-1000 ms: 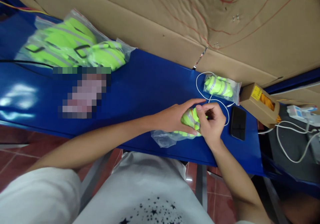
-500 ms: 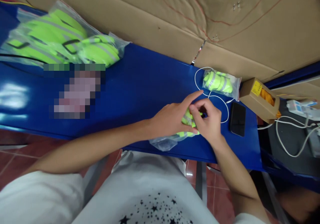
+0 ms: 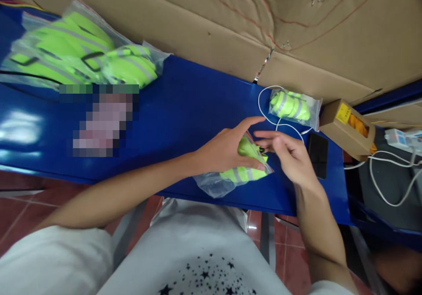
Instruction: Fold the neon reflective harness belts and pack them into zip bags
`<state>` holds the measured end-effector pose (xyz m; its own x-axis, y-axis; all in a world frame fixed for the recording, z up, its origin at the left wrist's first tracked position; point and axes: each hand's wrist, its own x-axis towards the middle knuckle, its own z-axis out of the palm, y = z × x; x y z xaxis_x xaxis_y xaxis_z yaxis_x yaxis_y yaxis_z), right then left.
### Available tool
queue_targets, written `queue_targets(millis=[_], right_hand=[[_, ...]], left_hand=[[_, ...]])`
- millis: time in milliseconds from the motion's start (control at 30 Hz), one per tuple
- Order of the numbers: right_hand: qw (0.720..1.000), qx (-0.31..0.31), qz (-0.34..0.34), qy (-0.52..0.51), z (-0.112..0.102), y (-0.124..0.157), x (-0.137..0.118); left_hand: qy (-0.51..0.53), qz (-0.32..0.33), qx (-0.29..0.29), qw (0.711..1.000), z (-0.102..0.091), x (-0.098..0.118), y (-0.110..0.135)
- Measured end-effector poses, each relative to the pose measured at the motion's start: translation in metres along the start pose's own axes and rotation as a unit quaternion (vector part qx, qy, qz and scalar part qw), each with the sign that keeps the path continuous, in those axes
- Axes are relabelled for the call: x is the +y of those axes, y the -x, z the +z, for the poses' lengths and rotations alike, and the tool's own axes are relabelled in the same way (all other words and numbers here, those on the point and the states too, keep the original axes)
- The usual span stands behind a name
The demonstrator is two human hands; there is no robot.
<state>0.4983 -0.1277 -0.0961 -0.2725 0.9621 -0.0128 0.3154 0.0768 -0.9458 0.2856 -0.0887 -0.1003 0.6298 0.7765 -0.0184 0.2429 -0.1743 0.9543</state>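
My left hand (image 3: 227, 150) grips a small clear plastic bag (image 3: 231, 178) holding a folded neon yellow-green strap with grey reflective stripes, near the front edge of the blue table (image 3: 184, 110). Its thumb presses the bag from below and the forefinger stretches out above. My right hand (image 3: 290, 156) hovers just right of the bag's mouth with fingers spread, holding nothing.
A second small bagged neon strap (image 3: 292, 107) lies by a white cable (image 3: 263, 110) near the cardboard wall (image 3: 231, 31). A black phone (image 3: 317, 149), a small cardboard box (image 3: 347, 125) and a large bag of neon straps (image 3: 82, 57) also sit on the table.
My right hand has let go of the bag's mouth and opened, drifting right. The left hand still holds the bag, which now lies flatter and more visible.
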Motion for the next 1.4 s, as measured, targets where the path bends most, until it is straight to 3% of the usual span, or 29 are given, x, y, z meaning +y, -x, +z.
queue_targets(millis=[133, 200, 400, 533, 600, 700, 800, 933, 1133, 1300, 1400], right_hand=[[0.982, -0.18, -0.036, -0.03, 0.003, 0.006, -0.001], [0.978, -0.201, -0.043, -0.035, 0.013, 0.005, 0.002], [0.988, -0.104, 0.006, -0.118, 0.023, -0.008, 0.015], [0.99, -0.003, -0.035, -0.136, 0.013, -0.011, 0.017], [0.992, 0.012, -0.072, -0.106, 0.009, -0.01, 0.014], [0.988, 0.047, -0.141, 0.039, 0.006, -0.011, 0.011], [0.977, 0.117, -0.116, 0.136, 0.001, -0.015, 0.015], [0.996, 0.076, 0.022, 0.038, -0.002, -0.02, 0.024], [0.997, 0.058, 0.036, -0.032, 0.0, -0.021, 0.02], [0.993, 0.026, 0.076, -0.09, -0.006, -0.023, 0.021], [0.99, 0.065, 0.082, -0.095, -0.009, -0.024, 0.023]], left_hand=[[0.043, 0.018, -0.01, 0.999, 0.0, 0.001, 0.003], [0.083, 0.019, -0.021, 0.996, 0.001, 0.001, 0.003], [0.174, -0.016, 0.045, 0.984, -0.009, -0.012, -0.006], [0.168, -0.082, 0.068, 0.98, -0.019, -0.022, -0.007], [0.165, -0.099, 0.035, 0.981, -0.022, -0.027, -0.006], [0.176, -0.079, -0.014, 0.981, -0.026, -0.033, -0.003], [0.229, -0.047, 0.052, 0.971, -0.03, -0.035, -0.001], [0.331, -0.073, 0.101, 0.935, -0.033, -0.032, 0.002], [0.24, -0.096, 0.103, 0.96, -0.03, -0.027, 0.007], [0.27, -0.068, 0.116, 0.954, -0.031, -0.031, 0.005], [0.295, -0.063, 0.11, 0.947, -0.03, -0.032, 0.004]])
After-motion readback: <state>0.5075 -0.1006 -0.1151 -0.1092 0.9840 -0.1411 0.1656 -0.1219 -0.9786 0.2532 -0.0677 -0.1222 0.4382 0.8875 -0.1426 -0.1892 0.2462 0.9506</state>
